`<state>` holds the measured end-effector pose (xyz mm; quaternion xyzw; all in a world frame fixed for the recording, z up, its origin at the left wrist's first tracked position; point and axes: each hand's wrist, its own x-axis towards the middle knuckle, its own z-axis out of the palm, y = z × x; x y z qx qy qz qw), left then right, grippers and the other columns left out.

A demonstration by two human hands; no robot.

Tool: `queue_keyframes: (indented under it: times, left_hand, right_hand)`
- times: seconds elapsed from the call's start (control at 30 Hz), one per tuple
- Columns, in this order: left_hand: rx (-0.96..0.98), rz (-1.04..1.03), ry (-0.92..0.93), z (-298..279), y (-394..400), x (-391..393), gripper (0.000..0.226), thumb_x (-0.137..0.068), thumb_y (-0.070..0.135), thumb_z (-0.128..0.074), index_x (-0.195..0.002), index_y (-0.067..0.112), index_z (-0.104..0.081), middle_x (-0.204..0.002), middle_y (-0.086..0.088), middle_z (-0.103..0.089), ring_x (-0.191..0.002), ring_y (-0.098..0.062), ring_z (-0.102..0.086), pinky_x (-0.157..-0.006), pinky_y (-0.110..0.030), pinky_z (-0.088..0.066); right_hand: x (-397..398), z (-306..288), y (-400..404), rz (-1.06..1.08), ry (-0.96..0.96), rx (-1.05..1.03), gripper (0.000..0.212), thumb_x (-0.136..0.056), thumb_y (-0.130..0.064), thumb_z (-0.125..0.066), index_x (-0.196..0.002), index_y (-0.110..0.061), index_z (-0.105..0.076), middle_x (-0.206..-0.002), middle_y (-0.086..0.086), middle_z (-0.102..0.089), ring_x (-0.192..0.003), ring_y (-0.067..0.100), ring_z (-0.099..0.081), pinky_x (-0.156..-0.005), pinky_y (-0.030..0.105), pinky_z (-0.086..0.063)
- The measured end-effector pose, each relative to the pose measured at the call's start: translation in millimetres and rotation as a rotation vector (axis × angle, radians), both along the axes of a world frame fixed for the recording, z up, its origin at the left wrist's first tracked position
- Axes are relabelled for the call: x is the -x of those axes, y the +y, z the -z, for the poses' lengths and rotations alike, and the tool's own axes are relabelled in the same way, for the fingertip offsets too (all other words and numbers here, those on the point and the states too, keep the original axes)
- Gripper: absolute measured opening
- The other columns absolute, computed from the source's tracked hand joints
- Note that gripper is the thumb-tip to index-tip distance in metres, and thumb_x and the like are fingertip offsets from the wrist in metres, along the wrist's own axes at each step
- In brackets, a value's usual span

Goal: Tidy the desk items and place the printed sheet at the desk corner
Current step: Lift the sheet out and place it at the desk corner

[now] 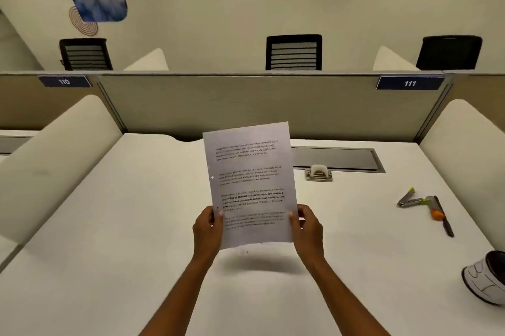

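Note:
A printed sheet (pixel 250 179) with several blocks of text and punched holes on its left margin is held upright above the white desk (pixel 109 226). My left hand (pixel 208 229) pinches its lower left edge and my right hand (pixel 305 226) pinches its lower right edge. A hole punch (pixel 319 173) sits on the desk behind the sheet to the right. A stapler (pixel 410 198) with green tips and a cutter knife (pixel 440 215) with an orange slider lie at the right.
A white cup (pixel 486 278) lies on its side at the right edge. A grey cable tray lid (pixel 337 159) is set into the desk's back. Cream side dividers (pixel 57 160) flank the desk, and a grey partition (pixel 246 100) closes its back.

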<state>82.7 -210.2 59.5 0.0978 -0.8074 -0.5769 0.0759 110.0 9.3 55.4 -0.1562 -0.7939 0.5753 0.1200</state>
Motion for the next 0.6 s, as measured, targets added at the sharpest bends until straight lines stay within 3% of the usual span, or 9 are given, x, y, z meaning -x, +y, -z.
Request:
queue_keyframes:
  times: [0.17,0.3,0.5,0.6]
  left_hand:
    - [-0.111,-0.059,-0.103,0,0,9,0.016,-0.098,0.01,-0.049,-0.091,0.005,-0.062,-0.091,-0.006,-0.07,-0.078,-0.019,-0.062,-0.065,-0.028,-0.048]
    - [-0.173,-0.077,-0.208,11,-12,5,0.016,-0.098,0.01,-0.051,-0.092,0.003,-0.063,-0.093,-0.007,-0.071,-0.08,-0.019,-0.063,-0.066,-0.025,-0.049]
    - [-0.258,-0.089,-0.255,26,-35,4,0.014,-0.097,0.009,-0.053,-0.096,0.001,-0.065,-0.095,-0.01,-0.072,-0.084,-0.024,-0.065,-0.074,-0.032,-0.054]
    - [-0.316,-0.064,-0.27,29,-42,7,0.015,-0.098,0.009,-0.053,-0.101,0.001,-0.065,-0.102,-0.014,-0.072,-0.093,-0.03,-0.067,-0.087,-0.044,-0.056]
  right_hand:
    - [19,7,-1,-0.06,-0.079,-0.048,0.017,-0.099,-0.02,-0.051,-0.114,-0.016,-0.058,-0.106,-0.001,-0.064,-0.079,0.004,-0.06,-0.052,0.006,-0.041]
    - [21,21,-10,-0.08,-0.174,-0.008,0.022,-0.099,-0.018,-0.05,-0.119,-0.012,-0.057,-0.115,0.007,-0.064,-0.092,0.02,-0.061,-0.07,0.024,-0.045]
    - [20,35,-27,-0.09,-0.229,0.031,0.023,-0.099,-0.018,-0.051,-0.121,-0.012,-0.056,-0.118,0.008,-0.064,-0.097,0.022,-0.06,-0.078,0.028,-0.046]
    - [22,40,-34,-0.056,-0.256,0.061,0.023,-0.099,-0.018,-0.052,-0.121,-0.013,-0.056,-0.118,0.008,-0.064,-0.101,0.025,-0.06,-0.084,0.034,-0.05]
